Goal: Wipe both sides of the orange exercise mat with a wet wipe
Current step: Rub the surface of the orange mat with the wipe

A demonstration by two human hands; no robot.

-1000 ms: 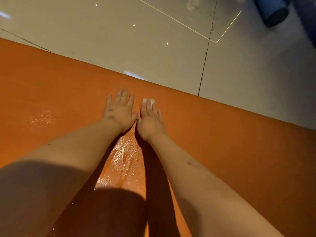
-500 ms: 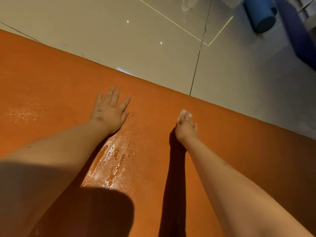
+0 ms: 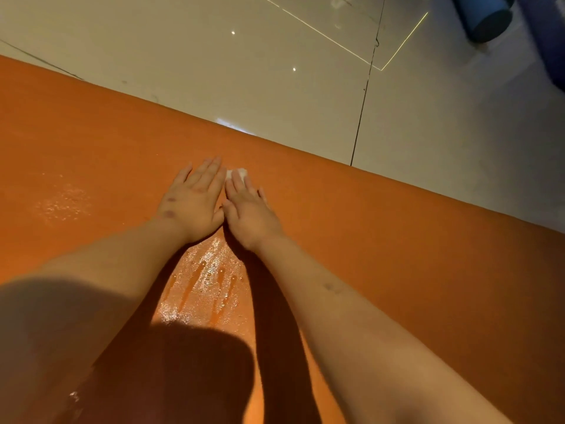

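My left hand (image 3: 195, 200) lies flat on the mat (image 3: 397, 240), fingers straight and together, holding nothing. My right hand (image 3: 249, 206) lies close beside it, fingers straight, pressing the wipe (image 3: 240, 172) down onto the mat. Only a white bit of the wipe shows past my fingertips. The mat lies spread on the floor (image 3: 244, 71), its far edge just beyond my hands. Wet streaks (image 3: 208, 280) shine on it between my forearms, and another wet patch (image 3: 61, 203) glistens off to the left. A blue roll (image 3: 486, 19) lies on the floor, far right.
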